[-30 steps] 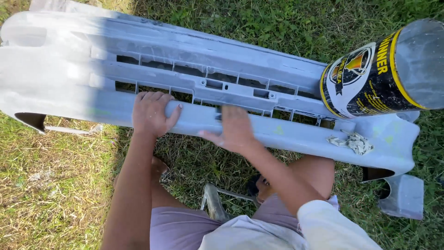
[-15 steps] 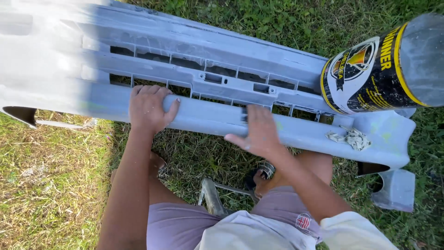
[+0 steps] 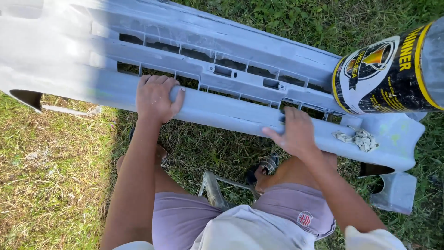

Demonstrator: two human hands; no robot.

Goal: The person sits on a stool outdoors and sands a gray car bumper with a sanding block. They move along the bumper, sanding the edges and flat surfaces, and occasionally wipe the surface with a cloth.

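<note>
Across the grass [image 3: 55,153], a long grey car bumper [image 3: 231,111], lying slantwise; left hand [image 3: 156,98] curled over its near rail, gripping; right hand [image 3: 296,133] flat on the same rail, fingers pressed down, just beside a crumpled rag [image 3: 363,139]; far right, a black-and-yellow tin [image 3: 384,74] standing on the bumper

You're working in hard daylight — the grey bumper [image 3: 217,111] blows out to near white far out beyond your left hand [image 3: 155,97], detail lost in glare there. Shade starts at that hand and covers the panel across to your right hand [image 3: 296,134], plus the grass [image 3: 222,153] below both. The can [image 3: 393,74] just beyond your right hand looms soft and stretched — its edge smears.
</note>
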